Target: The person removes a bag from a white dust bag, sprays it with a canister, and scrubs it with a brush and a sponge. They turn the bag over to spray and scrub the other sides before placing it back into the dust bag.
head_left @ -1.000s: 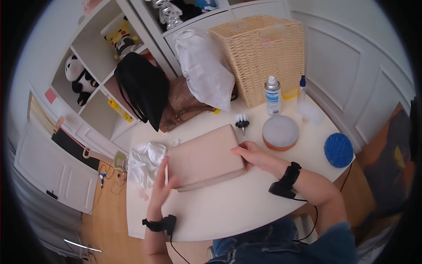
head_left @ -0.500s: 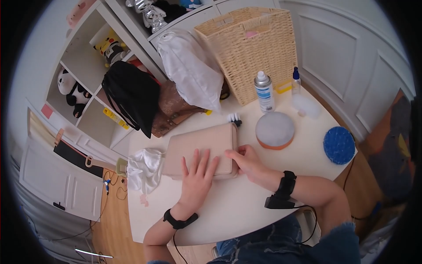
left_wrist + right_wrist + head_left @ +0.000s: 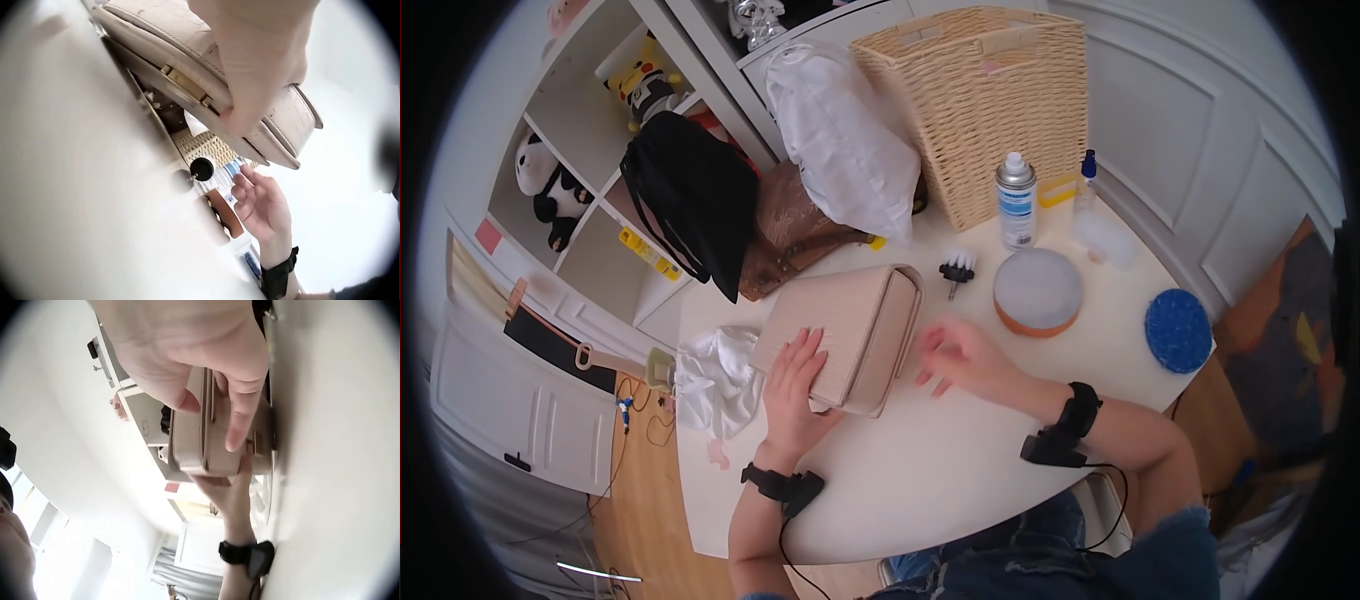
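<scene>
A pale beige handbag (image 3: 840, 315) is tilted up over the white table (image 3: 900, 500) in the head view. My left hand (image 3: 793, 400) grips its near left part, with the fingers spread over the top and the thumb beneath. In the left wrist view, the thumb lies close to the gold clasp (image 3: 186, 85) on the bag's side. My right hand (image 3: 970, 360) is just right of the bag, its fingers loosely bent and holding nothing. White satin cloth (image 3: 720, 375) lies crumpled at the bag's left.
Beyond the bag are a small white-bristled brush (image 3: 957, 268), a grey-and-orange round pad (image 3: 1038, 288), a spray can (image 3: 1017, 205) and a blue disc (image 3: 1178, 330). A wicker basket (image 3: 1005, 115), white pouch (image 3: 840, 140), brown bag (image 3: 785, 235) and black bag (image 3: 685, 190) line the back.
My left hand moved from the bag's left side onto its top, then to its near left part, gripping it. The bag has turned and tilted. My right hand has let go of its right edge.
</scene>
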Action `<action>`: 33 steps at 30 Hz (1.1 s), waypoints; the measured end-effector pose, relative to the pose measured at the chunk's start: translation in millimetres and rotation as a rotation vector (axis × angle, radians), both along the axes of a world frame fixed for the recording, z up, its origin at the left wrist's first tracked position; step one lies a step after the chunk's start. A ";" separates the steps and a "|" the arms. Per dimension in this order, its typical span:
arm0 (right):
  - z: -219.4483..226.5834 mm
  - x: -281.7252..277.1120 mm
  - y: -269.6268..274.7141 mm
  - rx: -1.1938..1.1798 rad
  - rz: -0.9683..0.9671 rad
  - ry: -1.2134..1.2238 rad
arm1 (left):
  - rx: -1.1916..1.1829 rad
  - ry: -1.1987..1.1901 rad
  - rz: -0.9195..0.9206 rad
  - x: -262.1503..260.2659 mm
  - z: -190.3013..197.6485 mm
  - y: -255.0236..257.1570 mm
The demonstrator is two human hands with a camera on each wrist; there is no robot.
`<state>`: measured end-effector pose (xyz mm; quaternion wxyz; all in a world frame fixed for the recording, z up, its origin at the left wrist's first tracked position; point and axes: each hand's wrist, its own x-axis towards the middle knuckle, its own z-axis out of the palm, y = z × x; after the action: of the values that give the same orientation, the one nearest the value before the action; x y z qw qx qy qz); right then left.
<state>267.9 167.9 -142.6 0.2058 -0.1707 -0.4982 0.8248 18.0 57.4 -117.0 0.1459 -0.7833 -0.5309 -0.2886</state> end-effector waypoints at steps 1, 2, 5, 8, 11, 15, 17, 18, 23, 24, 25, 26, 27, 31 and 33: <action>-1.9 3.1 9.0 0.359 -0.230 -0.185 | 0.023 -0.024 -0.012 -2.3 -0.8 0.4; -3.7 5.5 16.2 0.720 -0.457 -0.368 | 0.046 -0.047 -0.023 -4.8 -1.2 -0.1; -2.9 7.4 32.5 1.138 -0.803 -0.367 | 0.068 -0.092 -0.050 -10.9 0.8 -0.6; 6.7 1.7 32.5 1.433 -0.875 -0.578 | 0.066 -0.102 -0.036 -12.1 6.7 -3.0; 9.5 -6.4 30.3 1.381 -0.645 -0.902 | 0.076 -0.148 -0.012 -15.1 5.8 -3.7; -19.9 -30.6 46.8 1.616 -0.685 -0.965 | 0.120 -0.250 -0.026 -24.0 4.8 -3.4; -21.9 -39.1 48.5 1.594 -0.636 -0.956 | 0.109 -0.327 -0.058 -30.5 5.8 -3.8; -19.1 -40.5 48.5 1.604 -0.635 -0.947 | 0.118 -0.326 -0.051 -32.9 6.7 -4.2; -34.6 -46.2 74.9 1.501 -0.594 -0.824 | 0.052 -0.306 -0.072 -34.6 11.1 -7.5; -36.3 -43.2 81.0 1.532 -0.588 -0.817 | 0.078 -0.316 -0.061 -34.5 12.0 -8.4; -38.5 -39.2 85.2 1.403 -0.579 -0.704 | 0.054 -0.312 -0.058 -34.8 12.5 -10.2; -36.1 -38.6 88.4 1.275 -0.562 -0.594 | 0.032 -0.310 -0.052 -35.3 13.7 -11.6; -25.2 -39.9 87.5 1.315 -0.547 -0.583 | 0.068 -0.322 -0.036 -35.5 16.8 -13.2; 57.7 -34.7 59.9 1.188 -0.657 -0.300 | 0.036 -0.330 -0.032 -37.0 20.9 -14.7; 105.1 -33.6 33.2 1.012 -0.469 -0.081 | 0.039 -0.339 -0.038 -38.6 20.0 -13.6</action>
<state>234.2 201.1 -37.4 0.4208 -0.1886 -0.7883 0.4074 -20.6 43.8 -97.0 0.0642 -0.7302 -0.5274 -0.4296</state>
